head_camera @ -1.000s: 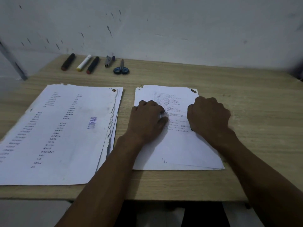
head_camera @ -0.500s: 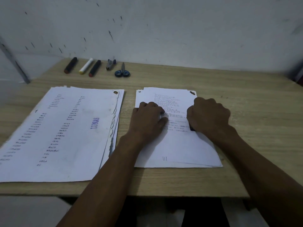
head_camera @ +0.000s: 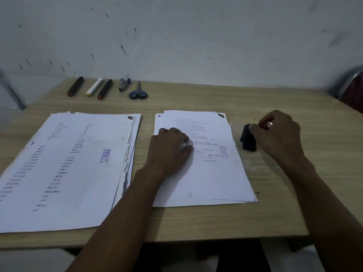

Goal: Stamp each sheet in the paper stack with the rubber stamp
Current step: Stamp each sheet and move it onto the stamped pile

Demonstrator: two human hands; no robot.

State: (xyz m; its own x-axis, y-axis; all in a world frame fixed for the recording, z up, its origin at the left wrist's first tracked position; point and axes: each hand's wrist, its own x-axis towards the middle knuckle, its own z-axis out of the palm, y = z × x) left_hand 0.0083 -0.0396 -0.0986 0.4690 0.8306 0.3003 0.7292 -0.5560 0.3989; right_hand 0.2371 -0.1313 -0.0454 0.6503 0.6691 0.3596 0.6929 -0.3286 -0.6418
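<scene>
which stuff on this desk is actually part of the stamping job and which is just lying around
Part of the job:
- rubber stamp, at the right hand
- right paper stack, held down by the left hand
- left paper stack, top sheet stamped LUNAS

Just lying about:
- three markers
- small grey tool
- scissors

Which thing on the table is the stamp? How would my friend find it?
Start at the right-hand paper stack on the wooden table. Just off its right edge, the right hand holds the rubber stamp on the bare wood. It is a small, chunky dark block, unlike the long markers and the scissors lined up by the wall.
</scene>
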